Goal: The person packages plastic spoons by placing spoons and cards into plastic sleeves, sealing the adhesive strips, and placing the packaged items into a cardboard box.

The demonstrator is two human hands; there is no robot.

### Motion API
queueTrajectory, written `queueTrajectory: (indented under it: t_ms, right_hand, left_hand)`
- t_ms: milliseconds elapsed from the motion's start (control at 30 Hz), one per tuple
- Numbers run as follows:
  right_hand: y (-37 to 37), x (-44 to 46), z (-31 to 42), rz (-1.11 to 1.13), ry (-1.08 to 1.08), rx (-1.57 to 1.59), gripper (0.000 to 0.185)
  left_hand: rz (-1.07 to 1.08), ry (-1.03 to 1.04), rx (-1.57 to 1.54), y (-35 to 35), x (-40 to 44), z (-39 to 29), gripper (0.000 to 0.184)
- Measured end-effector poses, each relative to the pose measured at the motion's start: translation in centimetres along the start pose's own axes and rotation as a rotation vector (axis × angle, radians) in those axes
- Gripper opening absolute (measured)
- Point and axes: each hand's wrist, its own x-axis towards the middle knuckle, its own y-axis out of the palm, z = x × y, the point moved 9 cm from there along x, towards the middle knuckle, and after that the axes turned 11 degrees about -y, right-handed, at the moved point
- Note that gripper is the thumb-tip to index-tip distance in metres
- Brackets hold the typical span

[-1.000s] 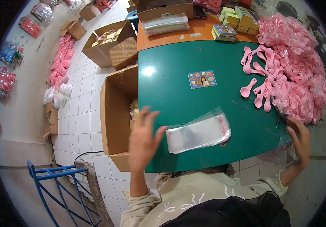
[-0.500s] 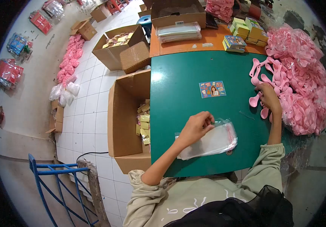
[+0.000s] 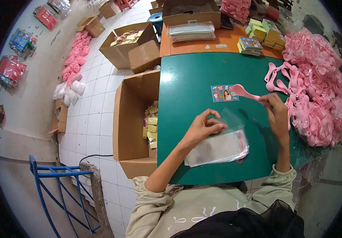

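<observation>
My right hand [image 3: 275, 109] pinches the handle end of a pink spoon [image 3: 245, 92], its bowl raised over the printed card [image 3: 222, 94] on the green table. Closed at the fingertips, my left hand [image 3: 205, 126] grips a clear plastic bag [image 3: 232, 119], lifted at the far edge of the stack of clear bags [image 3: 218, 148]. Loose pink spoons [image 3: 294, 81] lie to the right, against a large heap of bagged pink spoons [image 3: 317, 83].
An open cardboard box [image 3: 133, 119] with small yellow packets stands left of the green table [image 3: 187, 83]. On the orange table behind are stacked card packs [image 3: 250, 44], yellow-green boxes [image 3: 266, 31] and plastic sleeves [image 3: 191, 31]. A blue metal rail [image 3: 60, 174] is at lower left.
My right hand has moved from the loose spoons toward the middle, carrying one pink spoon. My left hand has raised a clear bag from the stack.
</observation>
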Motion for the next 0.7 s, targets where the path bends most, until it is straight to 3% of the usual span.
queueTrajectory:
  t_ms: [267, 700]
  right_hand:
    - [0.4, -0.9, 2.5, 0.107, 0.147, 0.216, 0.012]
    - [-0.2, -0.3, 4.9, 0.0, 0.063, 0.135, 0.009]
  left_hand:
    - [-0.071, -0.038, 0.045, -0.4, -0.3, -0.1, 0.026]
    - [-0.141, -0.032, 0.181, -0.6, -0.7, -0.5, 0.019]
